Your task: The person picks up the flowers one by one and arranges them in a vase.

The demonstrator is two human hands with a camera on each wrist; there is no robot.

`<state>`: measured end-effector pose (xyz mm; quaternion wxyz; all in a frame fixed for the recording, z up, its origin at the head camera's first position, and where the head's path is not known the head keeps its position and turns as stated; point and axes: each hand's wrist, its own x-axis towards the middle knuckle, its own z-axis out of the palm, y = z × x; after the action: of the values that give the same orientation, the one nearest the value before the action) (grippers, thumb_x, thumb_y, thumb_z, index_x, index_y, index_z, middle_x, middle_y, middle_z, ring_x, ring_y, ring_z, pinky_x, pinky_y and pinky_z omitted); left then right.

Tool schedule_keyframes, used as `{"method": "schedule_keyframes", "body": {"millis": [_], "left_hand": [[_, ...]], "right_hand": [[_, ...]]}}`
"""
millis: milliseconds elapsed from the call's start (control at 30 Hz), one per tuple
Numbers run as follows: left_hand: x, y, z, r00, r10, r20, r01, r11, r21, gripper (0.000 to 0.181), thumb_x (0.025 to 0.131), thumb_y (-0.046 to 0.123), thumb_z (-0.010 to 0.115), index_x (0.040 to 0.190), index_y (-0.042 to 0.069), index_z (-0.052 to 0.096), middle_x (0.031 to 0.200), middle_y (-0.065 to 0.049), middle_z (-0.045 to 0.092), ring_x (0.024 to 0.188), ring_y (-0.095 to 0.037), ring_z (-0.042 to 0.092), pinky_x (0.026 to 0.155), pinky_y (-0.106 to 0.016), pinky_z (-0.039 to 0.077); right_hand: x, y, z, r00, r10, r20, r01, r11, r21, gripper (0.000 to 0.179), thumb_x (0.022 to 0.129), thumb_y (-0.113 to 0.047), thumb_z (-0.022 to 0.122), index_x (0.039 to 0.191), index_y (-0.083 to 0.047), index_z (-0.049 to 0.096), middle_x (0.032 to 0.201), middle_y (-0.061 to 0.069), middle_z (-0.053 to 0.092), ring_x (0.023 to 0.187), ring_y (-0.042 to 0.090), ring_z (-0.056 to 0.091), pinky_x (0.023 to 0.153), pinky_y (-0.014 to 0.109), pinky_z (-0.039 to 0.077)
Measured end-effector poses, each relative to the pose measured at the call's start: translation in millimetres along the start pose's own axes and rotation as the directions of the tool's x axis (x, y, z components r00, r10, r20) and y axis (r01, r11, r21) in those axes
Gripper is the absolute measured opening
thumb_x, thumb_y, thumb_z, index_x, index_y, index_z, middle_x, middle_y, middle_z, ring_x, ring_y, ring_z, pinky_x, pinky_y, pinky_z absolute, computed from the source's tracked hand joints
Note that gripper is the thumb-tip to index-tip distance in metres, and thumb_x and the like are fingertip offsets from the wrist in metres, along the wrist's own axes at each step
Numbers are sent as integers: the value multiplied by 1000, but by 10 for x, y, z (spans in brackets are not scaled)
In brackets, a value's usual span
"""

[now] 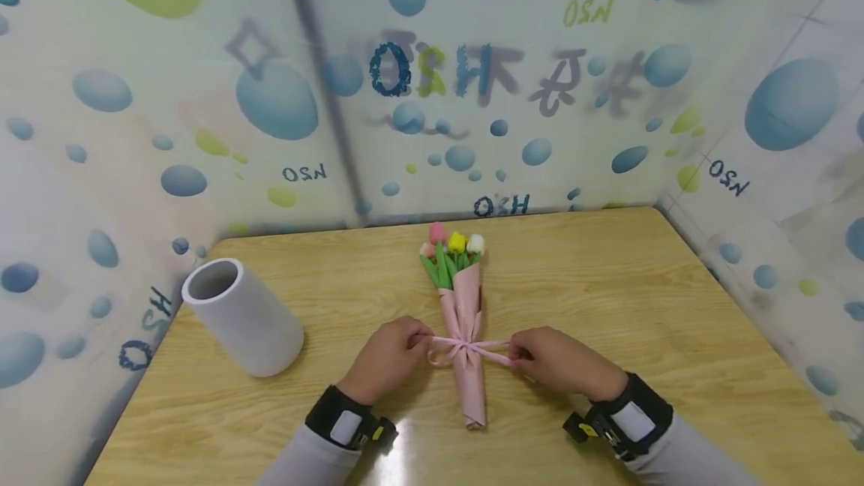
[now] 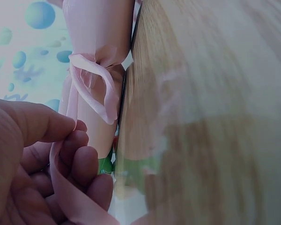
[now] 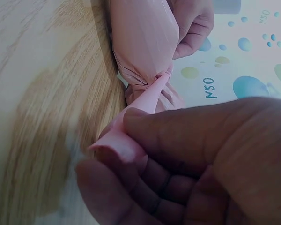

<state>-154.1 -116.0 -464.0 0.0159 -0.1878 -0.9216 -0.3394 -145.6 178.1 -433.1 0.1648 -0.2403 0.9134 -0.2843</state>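
Observation:
A bouquet of tulips (image 1: 456,243) in pink wrapping paper (image 1: 470,388) lies on the table, its blooms toward the wall. Round its middle runs a pink ribbon (image 1: 466,345), knotted at the front with a small loop (image 2: 96,86) on the left side. My left hand (image 1: 386,360) pinches one end of the ribbon between thumb and forefinger, and the tail hangs past the curled fingers in the left wrist view. On the other side my right hand (image 1: 563,361) pinches the ribbon. Both stretches run out sideways from the knot, which gathers the paper into a narrow waist.
A white vase (image 1: 246,321) stands upright at the left of the wooden table (image 1: 607,276). Behind the table's far edge rises a wall (image 1: 432,156) with blue and green spots. Each wrist wears a black strap with a small camera.

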Motion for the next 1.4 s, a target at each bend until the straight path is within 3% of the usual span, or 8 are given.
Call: {"method": "schedule_keyframes", "body": {"millis": [200,433,667,967,1400], "left_hand": [[-41,-56,37,1000,-28,11,28,999,-28,9,95,11,69,94,16,76,91,6,68,77,-7,56,70,-23,49],[67,-91,22,1000,13,6,-13,1000,-16,9,95,13,68,95,15,77,90,6,67,77,-8,56,71,-26,50],[95,-77,-50,1000,-8,8,8,1000,-11,9,94,12,68,96,13,77,92,2,69,77,-10,58,74,-31,51],[84,-69,-4,1000,8,23,-8,1000,-1,8,95,15,70,96,12,77,89,2,67,79,-11,57,76,-31,52],[108,-51,-45,1000,-9,29,9,1000,-4,9,96,16,70,97,11,77,88,2,66,80,-12,58,77,-33,53]], "right_hand": [[7,18,53,1000,-18,24,19,998,-53,18,99,-13,69,82,-17,63,71,-10,52,61,3,45,56,21,38],[50,30,-51,999,14,30,-11,996,-94,18,99,-12,68,83,-17,64,72,-8,52,64,6,47,58,22,38],[103,2,-93,998,24,61,-19,997,-75,18,100,-13,67,83,-15,64,72,-7,52,64,8,48,58,23,38],[62,25,-59,997,21,71,-14,996,-93,18,100,-12,66,82,-15,64,72,-8,52,64,7,48,59,22,38],[58,52,-129,997,10,76,-2,994,-112,17,100,-11,66,83,-15,65,72,-8,52,65,7,48,60,23,39]]}}
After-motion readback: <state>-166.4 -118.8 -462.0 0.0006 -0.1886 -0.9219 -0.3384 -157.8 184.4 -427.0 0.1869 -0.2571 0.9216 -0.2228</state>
